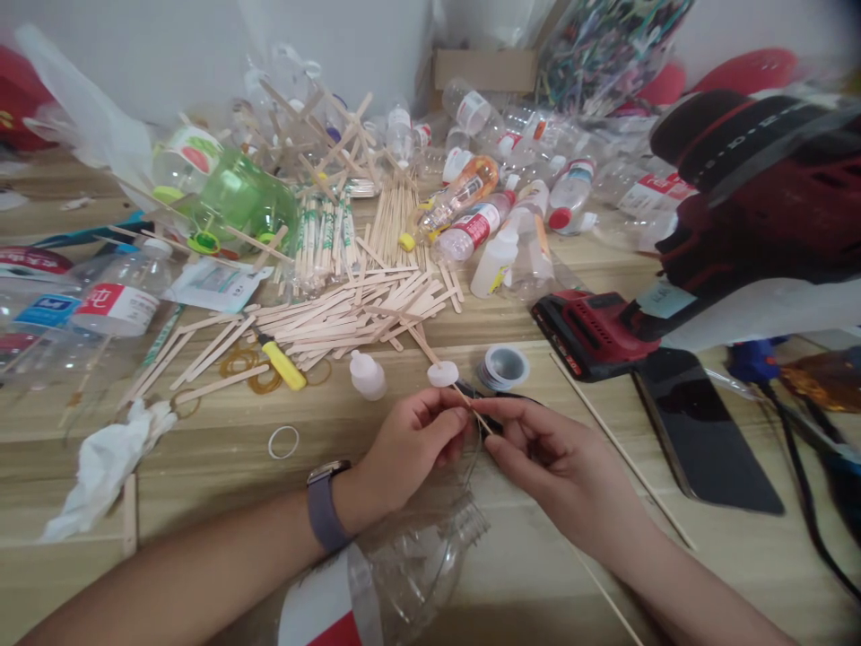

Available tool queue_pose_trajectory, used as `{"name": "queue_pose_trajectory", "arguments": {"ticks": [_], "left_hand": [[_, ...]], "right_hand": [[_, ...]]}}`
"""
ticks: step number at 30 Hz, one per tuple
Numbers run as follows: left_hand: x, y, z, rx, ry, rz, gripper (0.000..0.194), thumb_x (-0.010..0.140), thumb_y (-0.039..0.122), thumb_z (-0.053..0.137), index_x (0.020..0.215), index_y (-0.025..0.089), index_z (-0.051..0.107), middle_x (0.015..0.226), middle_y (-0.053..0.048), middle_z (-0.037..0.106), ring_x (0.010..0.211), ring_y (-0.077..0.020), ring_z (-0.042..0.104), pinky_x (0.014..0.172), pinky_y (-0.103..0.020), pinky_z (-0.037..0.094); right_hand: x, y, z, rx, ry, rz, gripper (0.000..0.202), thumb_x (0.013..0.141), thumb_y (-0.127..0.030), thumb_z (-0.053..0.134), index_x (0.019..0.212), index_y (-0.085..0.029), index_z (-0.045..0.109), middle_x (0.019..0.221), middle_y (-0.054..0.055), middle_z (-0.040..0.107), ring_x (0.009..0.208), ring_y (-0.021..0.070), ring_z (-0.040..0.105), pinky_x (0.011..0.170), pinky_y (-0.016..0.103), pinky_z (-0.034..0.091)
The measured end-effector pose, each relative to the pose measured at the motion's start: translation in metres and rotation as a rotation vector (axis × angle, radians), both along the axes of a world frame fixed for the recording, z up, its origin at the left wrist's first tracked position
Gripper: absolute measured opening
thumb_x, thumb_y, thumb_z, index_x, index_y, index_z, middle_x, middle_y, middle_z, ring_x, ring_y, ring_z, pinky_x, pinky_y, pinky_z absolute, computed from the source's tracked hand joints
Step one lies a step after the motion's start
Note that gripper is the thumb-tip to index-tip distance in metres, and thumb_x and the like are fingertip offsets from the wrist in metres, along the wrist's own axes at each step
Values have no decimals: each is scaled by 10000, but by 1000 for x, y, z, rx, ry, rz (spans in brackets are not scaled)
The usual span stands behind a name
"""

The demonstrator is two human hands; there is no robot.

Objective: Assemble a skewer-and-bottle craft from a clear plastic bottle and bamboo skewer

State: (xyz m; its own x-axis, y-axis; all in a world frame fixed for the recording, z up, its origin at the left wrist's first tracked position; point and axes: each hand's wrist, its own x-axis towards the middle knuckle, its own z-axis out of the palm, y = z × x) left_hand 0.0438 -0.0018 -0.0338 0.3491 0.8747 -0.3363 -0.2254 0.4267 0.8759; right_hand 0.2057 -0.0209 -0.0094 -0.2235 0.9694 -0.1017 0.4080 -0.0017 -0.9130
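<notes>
A thin wooden stick [482,420] runs slantwise between my hands, and a white bottle cap [442,374] sits at its far end. My left hand [421,440], with a watch on its wrist, is closed in a pinch on the stick near the cap. Thumb and forefinger of my right hand [548,453] pinch the same stick a little closer to me. A thin grey strand [473,462] hangs below the fingers towards a clear plastic bottle [410,574], which lies tilted under my left forearm. The fingertips partly hide the stick.
Behind my hands are a small white dropper bottle [367,375], a grey tape roll [506,367] and a heap of craft sticks [350,318]. A red power tool [605,332] and a phone [706,431] lie right. Crumpled tissue [111,467] and a yellow-handled tool [282,362] lie left.
</notes>
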Motion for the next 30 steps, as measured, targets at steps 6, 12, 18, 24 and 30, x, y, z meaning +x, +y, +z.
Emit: {"name": "queue_pose_trajectory", "arguments": {"ticks": [6,12,18,24,30], "left_hand": [[-1,0,-1,-4,-22,11,225,778,368,630,733,157,568,518,67,477,465,-62,378,453,-216,270],[-1,1,-4,-48,-76,-6,275,757,404,679,725,158,561,525,70,464,470,-58,370,456,-214,242],[-2,3,-1,-74,-101,-7,254,735,366,684,687,159,544,523,74,447,463,-53,349,462,-218,215],[-1,4,-2,-70,-83,12,218,733,341,653,685,162,538,516,75,435,459,-58,335,468,-224,212],[-1,4,-2,-67,-70,16,211,719,334,647,679,170,521,530,71,432,463,-61,340,469,-229,205]], "right_hand": [[0,2,-1,-16,0,9,269,832,-274,517,1022,-148,659,544,-76,357,473,106,348,436,244,271],[1,1,-3,-9,-23,31,270,841,-281,508,1030,-147,647,557,-78,350,475,105,338,436,244,269],[-1,0,-5,21,-13,39,222,844,-265,501,1023,-166,587,572,-77,373,499,111,383,463,243,315],[-2,0,-6,55,1,40,247,846,-237,511,1087,-189,485,602,-74,419,520,116,437,503,245,375],[-2,0,-7,44,14,46,258,843,-240,519,1092,-190,478,592,-79,416,512,120,436,502,244,378]]}}
